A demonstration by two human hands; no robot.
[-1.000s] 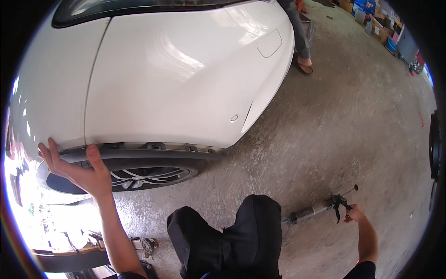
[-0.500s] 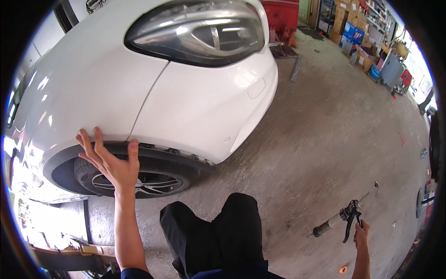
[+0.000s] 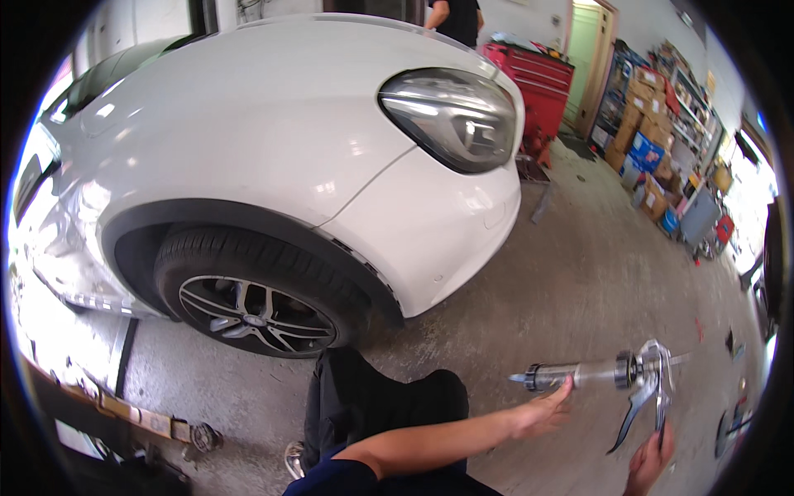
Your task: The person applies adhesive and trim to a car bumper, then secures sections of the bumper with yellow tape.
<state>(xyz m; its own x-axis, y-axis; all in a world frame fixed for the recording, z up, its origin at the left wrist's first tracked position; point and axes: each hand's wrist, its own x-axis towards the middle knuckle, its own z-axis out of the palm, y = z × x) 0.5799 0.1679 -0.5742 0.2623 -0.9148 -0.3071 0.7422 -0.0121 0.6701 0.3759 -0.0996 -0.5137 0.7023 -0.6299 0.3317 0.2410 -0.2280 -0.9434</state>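
The left hand point(image 3: 542, 415), fingers extended, had moved from the wheel-arch trim point(image 3: 231, 212) to the cartridge gun point(image 3: 597, 374) right of the knees point(image 3: 438, 397), contact uncertain, apparently making its handling two-handed, the right hand point(image 3: 652, 459) clamped round its handle point(image 3: 662, 398).

No legible lettering (print too small).

The person's right hand point(image 3: 649, 463) wraps its fingers round the lower end of the handle point(image 3: 662, 403) of a cartridge gun point(image 3: 626, 369), whose black trigger point(image 3: 631, 415) hangs just left of them, while the left hand point(image 3: 542, 412) reaches across, fingertips at the barrel point(image 3: 594, 374). Well left of the left fingers is the wheel point(image 3: 256, 318) of a white car point(image 3: 248, 157); far ahead of them stand a red tool cabinet point(image 3: 542, 87) and, farther right, stacked boxes point(image 3: 653, 107).
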